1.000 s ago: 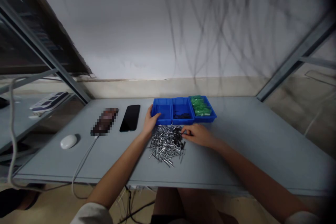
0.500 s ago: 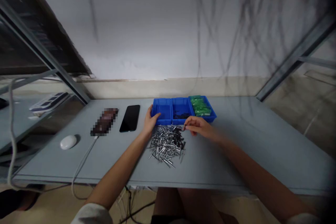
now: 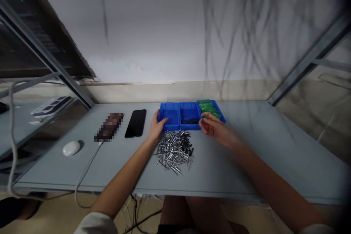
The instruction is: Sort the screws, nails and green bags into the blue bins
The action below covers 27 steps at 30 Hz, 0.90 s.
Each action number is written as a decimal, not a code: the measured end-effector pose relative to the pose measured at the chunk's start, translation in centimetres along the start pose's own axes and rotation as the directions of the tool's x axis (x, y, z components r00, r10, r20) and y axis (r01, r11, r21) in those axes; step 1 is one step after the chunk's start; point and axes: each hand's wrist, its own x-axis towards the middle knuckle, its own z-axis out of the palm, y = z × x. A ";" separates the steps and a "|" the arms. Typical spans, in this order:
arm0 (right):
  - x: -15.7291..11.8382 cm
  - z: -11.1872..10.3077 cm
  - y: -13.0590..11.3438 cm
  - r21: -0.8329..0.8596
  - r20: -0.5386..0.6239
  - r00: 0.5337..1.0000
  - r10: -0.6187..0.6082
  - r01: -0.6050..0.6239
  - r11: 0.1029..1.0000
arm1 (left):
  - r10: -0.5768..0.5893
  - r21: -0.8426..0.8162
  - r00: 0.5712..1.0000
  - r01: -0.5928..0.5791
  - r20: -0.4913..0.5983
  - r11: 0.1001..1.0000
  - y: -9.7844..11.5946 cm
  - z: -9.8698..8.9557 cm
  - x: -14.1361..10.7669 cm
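Observation:
My left hand (image 3: 158, 126) grips the left blue bin (image 3: 169, 105) at its near left corner, with the thumb over the rim and the fingers along the side. The middle blue bin (image 3: 189, 105) has small dark pieces (image 3: 189, 120) on its floor. Green plastic packets (image 3: 208, 107) fill much of the right blue bin (image 3: 222, 117). My right hand (image 3: 214, 127) is above the near edge of the middle and right bins, fingertips pinched together. Whatever they hold is too small to make out. In front of the bins lies a heap of thin silvery metal pins (image 3: 174, 152), partly dark on its right side.
Left of the bins lie a black phone (image 3: 135, 123), a pixelated object (image 3: 109, 127) with a white cable (image 3: 89, 166), and a white rounded mouse-like object (image 3: 71, 148). A wall (image 3: 153, 44) stands behind the grey table (image 3: 246, 175). Metal frame posts (image 3: 290, 75) rise at both sides.
My right hand has moved up and to the right, from beside the pin heap to the near edge of the right bin. My left hand stays on the left bin.

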 end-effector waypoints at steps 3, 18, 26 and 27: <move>-0.2 0.2 -0.4 0.007 0.006 1.000 0.001 -0.001 1.000 | -0.002 0.011 1.000 0.002 -0.003 1.000 -0.1 0.0 0.0; -0.2 0.0 0.1 -0.358 0.087 0.977 -0.196 0.214 0.909 | 0.010 0.008 1.000 -0.010 -0.006 1.000 0.0 0.1 0.1; -0.1 0.2 0.2 -0.376 0.055 0.976 -0.212 0.217 0.901 | -0.003 0.008 1.000 0.003 -0.002 1.000 0.0 0.1 0.1; -0.1 0.2 0.3 -0.373 0.045 0.976 -0.215 0.216 0.902 | -0.001 0.009 1.000 0.001 -0.003 1.000 0.0 0.1 0.1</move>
